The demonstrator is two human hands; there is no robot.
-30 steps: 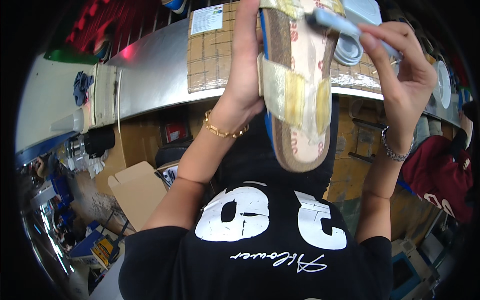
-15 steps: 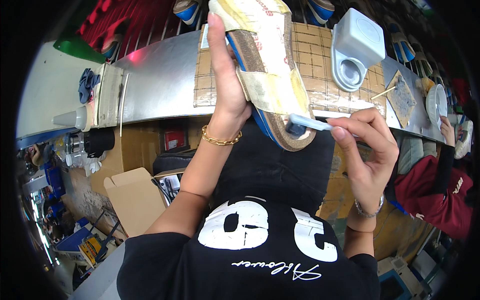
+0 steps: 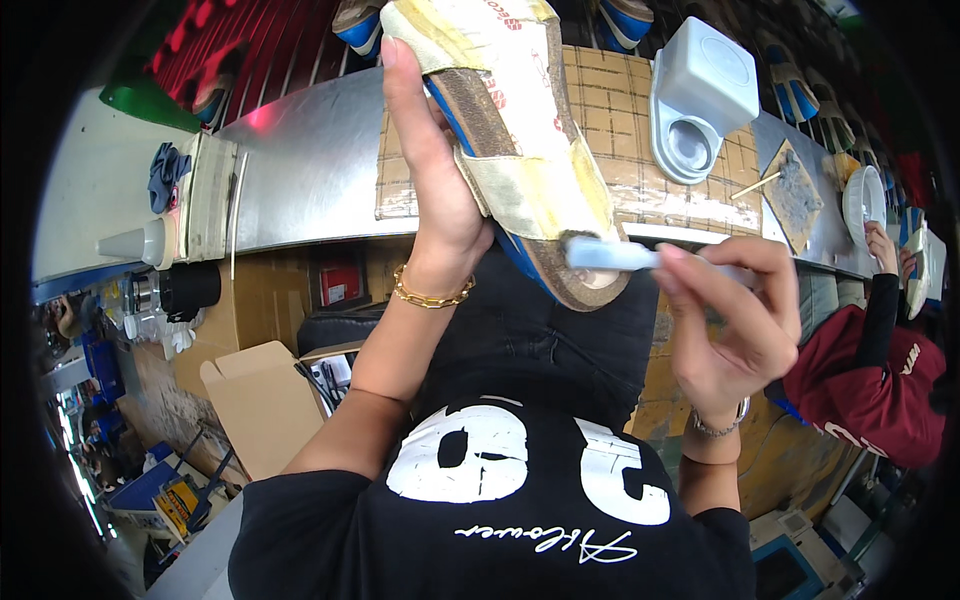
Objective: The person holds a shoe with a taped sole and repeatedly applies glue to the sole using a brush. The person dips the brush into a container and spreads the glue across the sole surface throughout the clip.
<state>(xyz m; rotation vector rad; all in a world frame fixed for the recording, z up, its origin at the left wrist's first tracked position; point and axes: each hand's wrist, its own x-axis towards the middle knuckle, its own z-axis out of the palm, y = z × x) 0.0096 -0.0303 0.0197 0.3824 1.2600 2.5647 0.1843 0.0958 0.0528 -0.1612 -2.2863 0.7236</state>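
Note:
My left hand [image 3: 443, 185] is closed round the left side of a sandal [image 3: 535, 205], holding it tilted above the bench edge. The sandal has a brown cork footbed, blue along its side, wide straps covered in pale yellowish material and a white printed sheet down the middle. My right hand [image 3: 735, 325] pinches the handle of a small pale blue brush [image 3: 612, 254]. The brush head lies over the cork end nearest me, just below the lower strap. Its bristles are mostly hidden, so contact is hard to make out.
A grey plastic pot with a round well [image 3: 712, 75] stands on a cardboard sheet [image 3: 640, 205] on the metal bench [image 3: 300, 150]. To its right lie a thin stick [image 3: 756, 186] and a stained board [image 3: 797, 200]. Sandals line the rack behind. A co-worker [image 3: 860, 370] is at right.
The sandal and my left hand have shifted slightly left. The brush has turned, so its bristles show less, and my right hand has rotated with it and moved slightly lower.

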